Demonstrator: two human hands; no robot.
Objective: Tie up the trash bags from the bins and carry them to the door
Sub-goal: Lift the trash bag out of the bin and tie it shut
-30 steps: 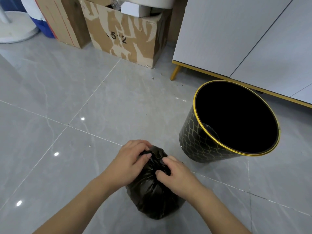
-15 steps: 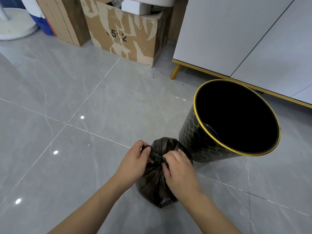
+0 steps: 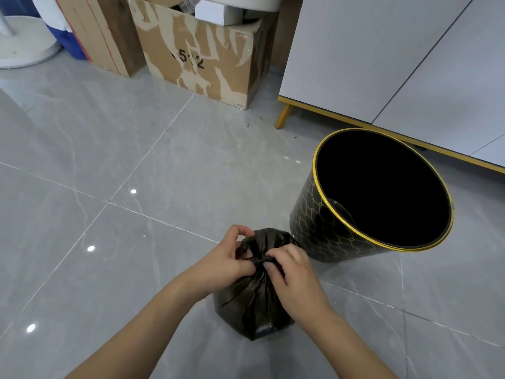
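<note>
A black bag (image 3: 252, 302) sits on the grey tile floor (image 3: 114, 149), low in the middle of the view, just left of a black bin (image 3: 325, 228) with a gold rim and a faint gold lattice on its wall. The bag's rounded top may touch the bin's lower wall; the angle makes that hard to tell.

The bag's neck is gathered into a twisted knot (image 3: 258, 259) near its top. Both hands work at that knot. The left hand (image 3: 226, 258) has a narrow grip, fingers curled, pinching a strip of plastic that rises from the knot. The right hand (image 3: 295, 277) pinches the knot from the other side, fingertips (image 3: 269, 255) bent onto the twisted plastic, palm lying over the bag's right flank. Both forearms come in from the bottom edge.

The bin stands upright and its inside is dark. Behind it is a white cabinet (image 3: 382, 58) with a gold base rail and leg. A worn cardboard box (image 3: 207, 56) stands to the cabinet's left, against the far wall.
</note>
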